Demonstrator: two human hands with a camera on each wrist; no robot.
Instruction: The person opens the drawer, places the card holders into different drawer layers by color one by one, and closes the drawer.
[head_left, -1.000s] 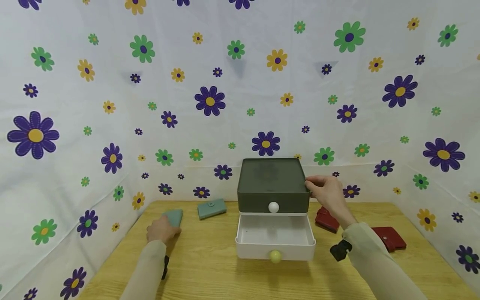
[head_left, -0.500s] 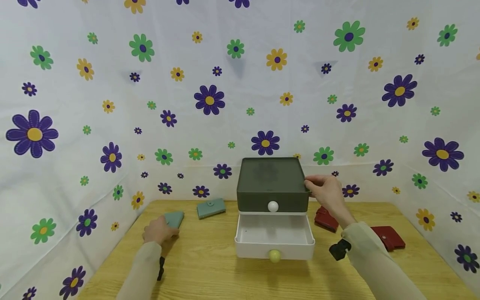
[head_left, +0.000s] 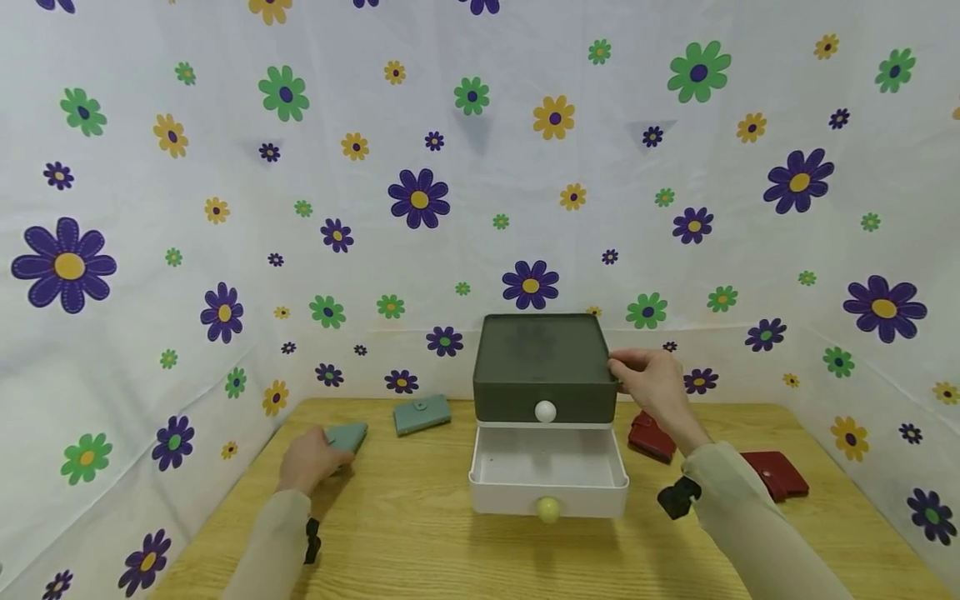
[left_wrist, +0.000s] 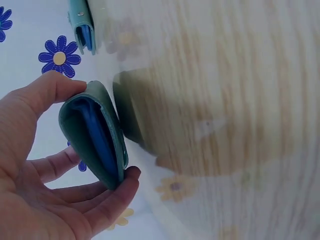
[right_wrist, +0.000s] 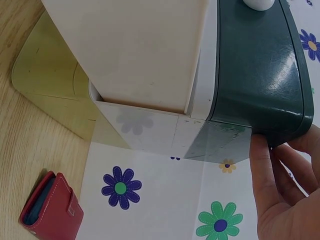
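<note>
A small green wallet [left_wrist: 92, 135] is held between the thumb and fingers of my left hand [head_left: 307, 460], at the table's left side. Its folded edge faces the left wrist camera, and blue lining shows inside. My right hand [head_left: 656, 387] grips the upper right edge of a two-tier drawer box [head_left: 543, 354], its fingertips at the dark green top section. The white lower drawer [head_left: 517, 500] is pulled out, and its visible interior holds nothing. A yellow-green round knob [head_left: 549, 510] is on its front, a white knob [head_left: 545, 412] on the dark upper drawer.
Another green wallet [head_left: 422, 415] lies at the back, left of the drawer box. To the box's right are a red wallet [head_left: 651, 437], under my right forearm's line, and a second red wallet [head_left: 776, 475]. A flower-patterned cloth [head_left: 465, 267] encloses the wooden table [head_left: 420, 542].
My left hand has shifted slightly left and its wrist has turned, with the green wallet still in its grip. The right hand, the drawer box and the other wallets stay in place.
</note>
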